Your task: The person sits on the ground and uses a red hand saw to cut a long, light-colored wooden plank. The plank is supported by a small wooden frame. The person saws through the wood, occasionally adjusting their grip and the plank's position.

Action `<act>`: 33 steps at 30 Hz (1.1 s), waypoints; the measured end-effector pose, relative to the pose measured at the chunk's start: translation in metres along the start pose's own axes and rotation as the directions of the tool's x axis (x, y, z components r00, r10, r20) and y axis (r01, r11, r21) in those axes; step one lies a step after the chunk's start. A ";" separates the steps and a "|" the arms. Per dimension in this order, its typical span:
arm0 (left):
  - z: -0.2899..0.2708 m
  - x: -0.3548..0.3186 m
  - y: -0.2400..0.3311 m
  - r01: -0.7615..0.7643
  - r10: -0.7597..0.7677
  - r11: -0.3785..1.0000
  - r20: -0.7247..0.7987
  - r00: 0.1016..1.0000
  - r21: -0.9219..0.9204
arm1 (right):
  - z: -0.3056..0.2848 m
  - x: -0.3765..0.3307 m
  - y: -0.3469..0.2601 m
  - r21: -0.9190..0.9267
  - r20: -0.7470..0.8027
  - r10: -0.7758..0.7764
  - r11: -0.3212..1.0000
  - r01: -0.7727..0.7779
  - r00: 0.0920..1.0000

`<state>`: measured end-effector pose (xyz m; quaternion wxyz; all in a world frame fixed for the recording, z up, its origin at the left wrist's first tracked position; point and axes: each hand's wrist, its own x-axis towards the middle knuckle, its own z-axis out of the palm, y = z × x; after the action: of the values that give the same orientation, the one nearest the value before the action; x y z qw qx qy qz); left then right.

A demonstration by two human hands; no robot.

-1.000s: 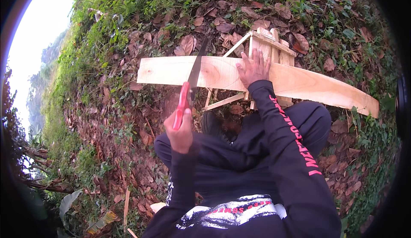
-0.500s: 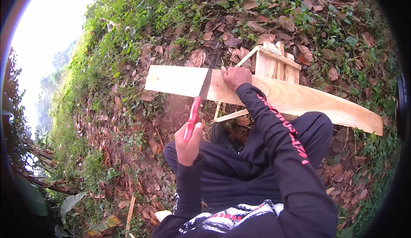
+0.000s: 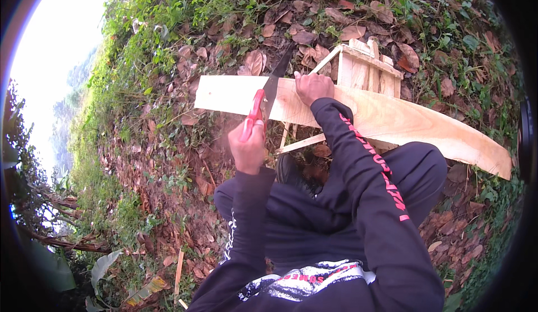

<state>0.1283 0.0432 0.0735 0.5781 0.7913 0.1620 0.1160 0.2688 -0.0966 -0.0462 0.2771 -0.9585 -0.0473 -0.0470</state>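
A long pale wooden plank (image 3: pixel 392 121) lies across a small wooden frame stand (image 3: pixel 364 68) on leaf-strewn ground. My left hand (image 3: pixel 248 146) grips the red handle of a hand saw (image 3: pixel 266 96), whose dark blade crosses the plank near its left end. My right hand (image 3: pixel 312 88) presses flat on the plank just right of the blade. Both arms are in dark sleeves, the right one with red print. My knees and a dark shoe (image 3: pixel 291 172) show below the plank.
Dry brown leaves (image 3: pixel 255 62) and green weeds cover the sloping ground all around. A thin wooden strip (image 3: pixel 178 270) lies at lower left. Bushes and bright sky fill the left edge.
The saw has pushed forward, its blade now reaching farther across the plank. My left hand moved up toward the plank; my right hand stays pressed on the wood.
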 end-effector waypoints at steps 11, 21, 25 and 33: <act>-0.074 -0.126 0.053 0.233 -0.234 0.972 0.050 0.971 0.031 | -0.006 0.009 0.001 0.004 0.062 0.056 0.998 -0.056 0.997; -0.002 -0.031 -0.025 -0.175 0.178 0.975 -0.012 0.984 0.138 | -0.015 -0.012 -0.008 -0.056 0.085 -0.062 0.996 0.066 0.995; 0.007 0.008 -0.032 -0.159 0.161 0.971 0.003 0.987 0.177 | -0.006 0.001 -0.011 -0.056 0.164 -0.014 0.998 0.023 0.986; -0.064 -0.157 0.015 0.164 -0.165 0.986 -0.020 0.986 -0.013 | -0.001 0.002 0.006 -0.065 0.060 -0.012 0.998 0.015 0.998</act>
<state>-0.0377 0.0339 0.1081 0.5883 0.7708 0.2321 0.0770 0.2711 -0.1020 -0.0487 0.2439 -0.9677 -0.0605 -0.0216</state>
